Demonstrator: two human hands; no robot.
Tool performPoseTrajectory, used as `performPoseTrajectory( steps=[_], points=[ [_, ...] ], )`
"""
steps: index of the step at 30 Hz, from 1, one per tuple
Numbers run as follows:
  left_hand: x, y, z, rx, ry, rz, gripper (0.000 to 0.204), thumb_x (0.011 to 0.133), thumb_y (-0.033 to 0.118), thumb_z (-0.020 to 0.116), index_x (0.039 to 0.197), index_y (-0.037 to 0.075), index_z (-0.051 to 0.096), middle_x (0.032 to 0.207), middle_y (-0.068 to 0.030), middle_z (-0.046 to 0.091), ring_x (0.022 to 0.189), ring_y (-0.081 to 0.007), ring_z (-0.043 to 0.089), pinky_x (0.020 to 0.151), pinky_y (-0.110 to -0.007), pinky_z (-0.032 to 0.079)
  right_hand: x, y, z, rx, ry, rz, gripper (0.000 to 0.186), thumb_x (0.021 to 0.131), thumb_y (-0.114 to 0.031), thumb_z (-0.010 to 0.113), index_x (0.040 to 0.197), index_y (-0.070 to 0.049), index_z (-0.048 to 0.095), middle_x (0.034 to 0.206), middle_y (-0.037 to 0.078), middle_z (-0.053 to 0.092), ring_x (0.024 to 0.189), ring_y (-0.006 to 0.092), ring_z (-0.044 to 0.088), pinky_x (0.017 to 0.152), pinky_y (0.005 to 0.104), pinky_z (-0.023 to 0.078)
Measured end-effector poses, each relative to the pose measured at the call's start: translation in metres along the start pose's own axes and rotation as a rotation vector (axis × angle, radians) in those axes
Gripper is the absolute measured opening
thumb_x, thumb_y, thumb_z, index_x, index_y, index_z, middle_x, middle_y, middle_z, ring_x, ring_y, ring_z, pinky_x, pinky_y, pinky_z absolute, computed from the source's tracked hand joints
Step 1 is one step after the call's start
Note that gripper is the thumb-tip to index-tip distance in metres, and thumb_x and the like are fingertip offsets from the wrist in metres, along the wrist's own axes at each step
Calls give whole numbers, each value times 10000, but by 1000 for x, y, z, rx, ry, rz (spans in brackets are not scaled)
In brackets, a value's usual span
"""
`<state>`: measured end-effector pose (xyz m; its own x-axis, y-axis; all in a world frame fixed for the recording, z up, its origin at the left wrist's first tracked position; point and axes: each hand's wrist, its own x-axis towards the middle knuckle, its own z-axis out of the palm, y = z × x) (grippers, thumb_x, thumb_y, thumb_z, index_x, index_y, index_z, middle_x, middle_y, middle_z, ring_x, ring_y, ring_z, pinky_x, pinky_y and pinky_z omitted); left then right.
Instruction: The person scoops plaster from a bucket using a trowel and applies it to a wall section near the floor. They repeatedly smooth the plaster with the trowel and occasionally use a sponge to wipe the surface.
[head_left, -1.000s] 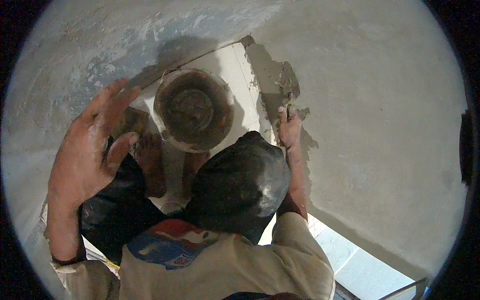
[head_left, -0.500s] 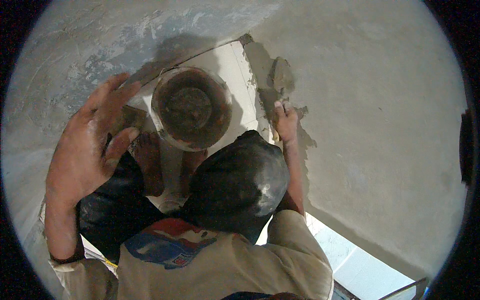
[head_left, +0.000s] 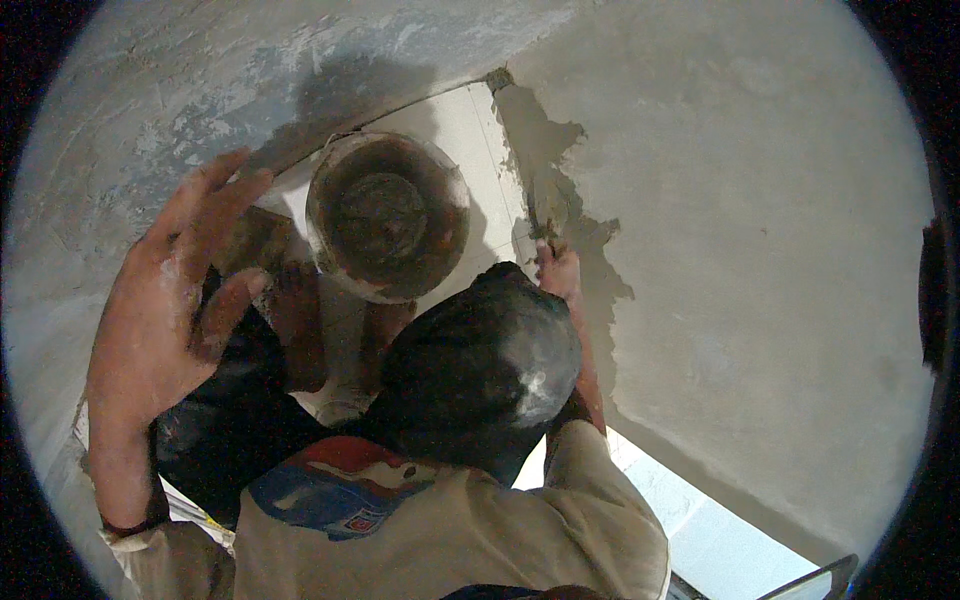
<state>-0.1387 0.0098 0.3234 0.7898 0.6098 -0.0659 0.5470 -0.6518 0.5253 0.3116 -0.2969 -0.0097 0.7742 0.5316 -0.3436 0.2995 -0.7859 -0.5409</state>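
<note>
My left hand (head_left: 170, 310) is raised at the left with fingers spread and nothing in it, above a brownish block (head_left: 250, 240). My right hand (head_left: 557, 270), partly behind my dark knee, grips the handle of a mortar-coated trowel (head_left: 550, 205), whose blade lies along the wet mortar (head_left: 537, 125) at the edge between the white tiles and the grey plastered surface on the right. A dirty round bucket (head_left: 444, 220) with grey residue inside stands on the tiles between my hands, just beyond my bare feet (head_left: 300, 330).
A rough, patchy grey surface (head_left: 180, 70) rises at the back and left. Smooth grey plaster (head_left: 770, 260) fills the right. My dark-clad knees (head_left: 470, 370) crowd the middle. Lower right, light blue-white tiles (head_left: 720, 540) show beside a dark frame (head_left: 830, 575).
My right hand and the trowel have moved down along the mortar edge toward me and slightly left, partly behind my knee. My left hand has shifted slightly left, still open.
</note>
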Motion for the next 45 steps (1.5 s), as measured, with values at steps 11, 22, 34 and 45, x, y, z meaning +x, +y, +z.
performPoseTrajectory(
  steps=[11,22,34,45],
  points=[
    [0,4,-1,47,-34,11,636,854,29,703,1470,56,544,1557,-224,480,1385,-463,518,1148,-467,448,62,-113,81,-346,32,-263,504,964,-403,646,1311,-41,609,1021,276,733,966,479,713,835,562,577],
    [1,-4,6,77,-77,-41,579,935,215,707,1472,72,547,1581,-223,470,1435,-459,478,1186,-485,410,32,-99,64,-148,163,-181,326,1020,-286,602,1195,-11,593,1143,283,685,1066,519,645,890,563,523],
    [6,-1,7,61,-92,-33,577,958,222,702,1494,79,541,1581,-221,472,1451,-448,467,1197,-494,388,49,-83,97,-197,212,-248,375,1031,-384,569,1136,-26,601,1005,306,693,905,512,685,809,584,551],
    [4,-5,9,2,-99,-20,561,984,243,688,1495,66,541,1593,-231,459,1464,-438,458,1185,-485,396,8,-62,34,-219,281,-260,303,1054,-317,567,1122,-23,589,1025,262,658,908,494,659,791,574,530]
  ],
)
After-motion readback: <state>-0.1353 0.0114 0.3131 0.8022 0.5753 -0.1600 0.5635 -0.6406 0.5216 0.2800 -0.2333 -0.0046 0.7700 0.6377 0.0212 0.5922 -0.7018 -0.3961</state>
